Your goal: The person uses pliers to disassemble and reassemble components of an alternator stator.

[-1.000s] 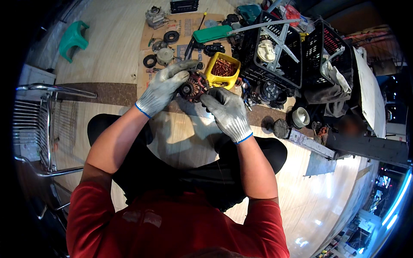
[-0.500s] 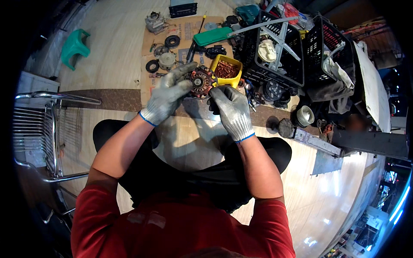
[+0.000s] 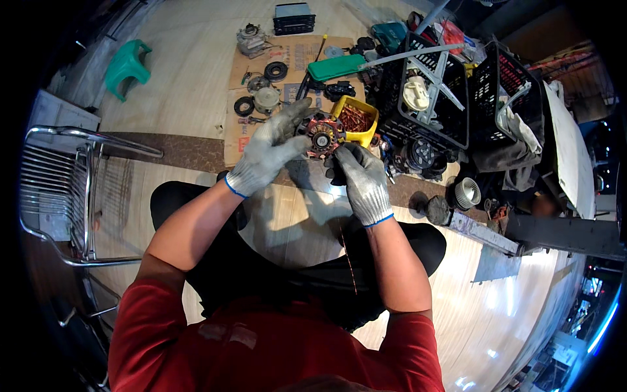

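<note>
Between my hands is a round motor core (image 3: pixel 321 138) with copper windings and a metal hub at its centre, its face turned up toward me. My left hand (image 3: pixel 268 144), in a grey-white work glove, grips the core's left side, the thumb near the face and the fingers reaching round the far side. At the lower right edge, my gloved right hand (image 3: pixel 361 175) has its fingers closed against the core; their tips are partly hidden. Below the right hand a thin copper-coloured wire (image 3: pixel 349 259) shows over my lap. Where its upper end leads, I cannot tell.
Just past the core stands a yellow bin (image 3: pixel 372 119) of copper scrap. Motor parts lie on flattened cardboard (image 3: pixel 236 142), with a green-handled tool (image 3: pixel 336 66) beyond. Black crates (image 3: pixel 426 134) stand right, a metal chair (image 3: pixel 85 196) and green stool (image 3: pixel 127 68) left.
The copper-coloured wire now shows below my right hand, where none was visible before. Both hands and the core sit slightly right and lower in view; the whole scene has shifted similarly.
</note>
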A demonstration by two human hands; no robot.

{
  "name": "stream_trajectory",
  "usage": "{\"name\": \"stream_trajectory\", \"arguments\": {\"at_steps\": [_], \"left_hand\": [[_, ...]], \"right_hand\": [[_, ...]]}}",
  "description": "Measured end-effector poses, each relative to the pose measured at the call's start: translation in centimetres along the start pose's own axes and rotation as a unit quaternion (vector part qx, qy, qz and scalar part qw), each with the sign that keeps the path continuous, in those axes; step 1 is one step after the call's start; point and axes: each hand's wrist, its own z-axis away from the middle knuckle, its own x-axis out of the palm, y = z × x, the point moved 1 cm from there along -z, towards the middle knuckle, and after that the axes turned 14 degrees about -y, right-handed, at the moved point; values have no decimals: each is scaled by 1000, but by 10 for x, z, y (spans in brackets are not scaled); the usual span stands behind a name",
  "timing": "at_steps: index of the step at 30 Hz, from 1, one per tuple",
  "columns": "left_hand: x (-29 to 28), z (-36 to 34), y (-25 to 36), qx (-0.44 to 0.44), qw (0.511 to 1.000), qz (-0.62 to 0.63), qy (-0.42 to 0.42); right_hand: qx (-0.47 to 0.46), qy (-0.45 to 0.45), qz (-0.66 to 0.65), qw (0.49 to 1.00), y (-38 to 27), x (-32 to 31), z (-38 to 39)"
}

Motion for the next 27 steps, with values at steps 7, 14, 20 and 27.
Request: {"name": "stream_trajectory", "arguments": {"at_steps": [7,14,20,27], "left_hand": [[-23,-1,-31,19,996,88,-10],[-17,-1,-19,21,987,156,-31],[-23,1,-18,27,996,-74,-47],[-23,-1,-24,10,988,142,-54]], "right_hand": [[20,-8,-92,996,0,-1,-1],[22,-17,-102,994,1,-3,-2],[15,-23,-121,992,1,-2,-2],[31,-21,-150,988,0,-1,0]]}}
